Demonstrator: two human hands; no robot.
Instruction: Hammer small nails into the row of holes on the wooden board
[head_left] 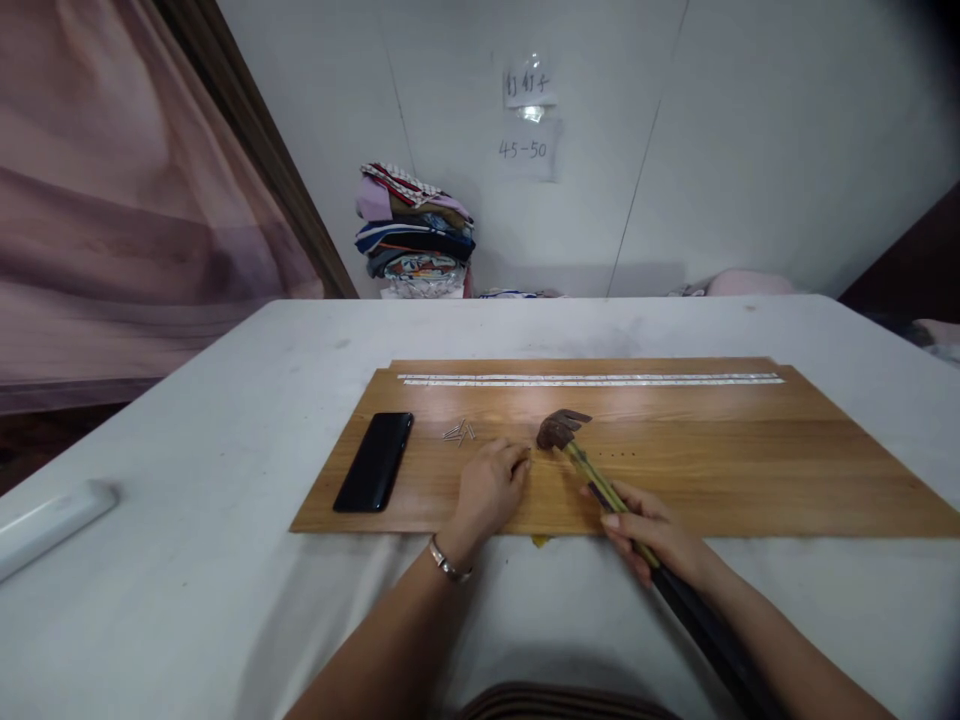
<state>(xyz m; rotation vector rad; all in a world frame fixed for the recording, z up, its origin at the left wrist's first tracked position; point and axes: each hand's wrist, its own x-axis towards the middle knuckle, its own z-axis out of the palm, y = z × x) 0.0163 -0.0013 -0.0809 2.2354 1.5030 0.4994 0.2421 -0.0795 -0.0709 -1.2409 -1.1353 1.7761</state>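
My right hand [652, 525] is wrapped round the handle of a claw hammer [592, 470], whose rusty head is low over a wooden board [750, 480]. Just left of the head, my left hand [495, 480] rests on the board, thumb and forefinger pinched. A tiny glint at those fingertips looks like a nail [529, 449], mostly hidden. Several loose nails [459, 432] lie in a small heap beyond and left of that hand. Right of the hammer head runs a short row of dark dots [622, 454] in the wood; whether holes or nail heads, I cannot tell.
A black phone [375, 462] lies at the board's left end. Two white measuring strips [592, 380] run along its far edge. The board is on a white-covered table [225, 430], with a white cylinder [56, 520] at left. Folded clothes [416, 235] are stacked behind.
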